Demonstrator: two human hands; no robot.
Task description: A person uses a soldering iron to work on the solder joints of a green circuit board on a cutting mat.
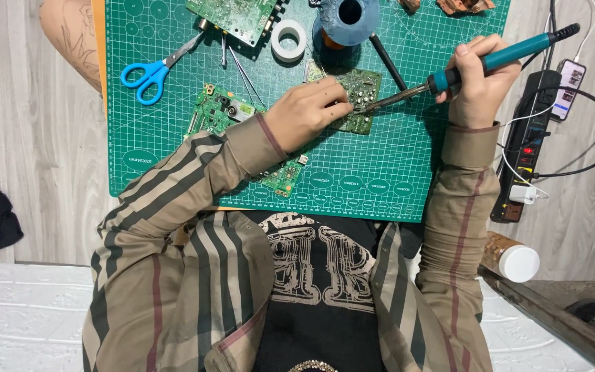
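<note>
fist (pixel 480 79) around teal soldering iron (pixel 497 58)

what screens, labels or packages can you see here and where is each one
Phone: far right, on the power strip's top end; small lit screen, white cable.
Bottle: lower right, lying down; brown, white cap.
Cutting mat: centre; green, white grid, oval printed marks along its near edge.

I wear an open, olive-brown shirt with dark, cream and maroon stripes, its long sleeves reaching my wrists. Underneath sits a black tee with a pale graphic print.
</note>
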